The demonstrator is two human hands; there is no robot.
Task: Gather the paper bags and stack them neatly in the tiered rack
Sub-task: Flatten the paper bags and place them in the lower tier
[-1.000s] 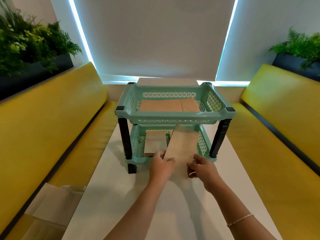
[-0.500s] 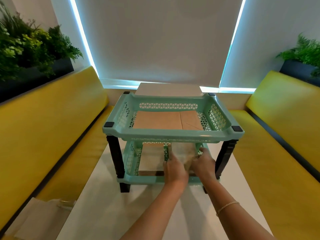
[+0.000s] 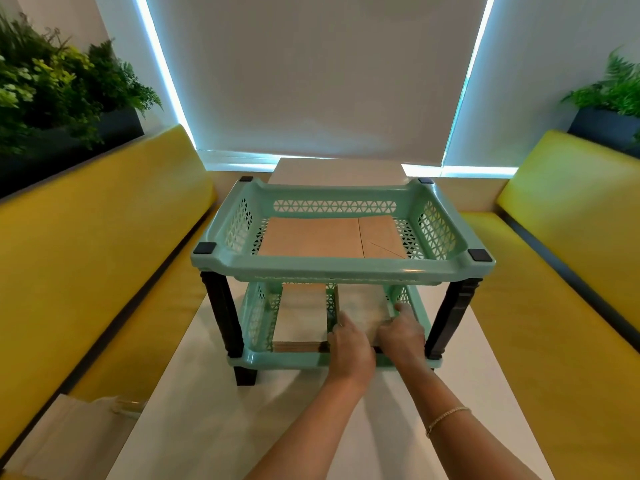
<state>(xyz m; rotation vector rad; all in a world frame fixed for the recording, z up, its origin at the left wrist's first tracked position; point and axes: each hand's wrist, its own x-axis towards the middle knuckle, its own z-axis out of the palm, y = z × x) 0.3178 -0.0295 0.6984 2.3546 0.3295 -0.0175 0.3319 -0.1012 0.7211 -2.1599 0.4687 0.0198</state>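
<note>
A mint-green tiered rack (image 3: pixel 346 270) with black legs stands on the white table. Flat brown paper bags (image 3: pixel 311 237) lie in its top tray. In the bottom tray a stack of bags (image 3: pixel 301 313) sits on the left. On the right side of that tray lies another brown paper bag (image 3: pixel 363 306). My left hand (image 3: pixel 349 344) holds its near left corner. My right hand (image 3: pixel 401 332) holds its near right edge, thumb along the side. Both hands reach in under the top tray.
Yellow bench seats (image 3: pixel 86 244) run along both sides of the table (image 3: pixel 207 427). More pale paper bags (image 3: pixel 72 434) lie on the left seat near me. Planters with green plants (image 3: pixel 52 88) stand behind both benches. A window blind fills the far wall.
The bag was tilted in front of the rack a second ago. Both hands have since pushed it into the bottom tray's right side, and my view has moved closer.
</note>
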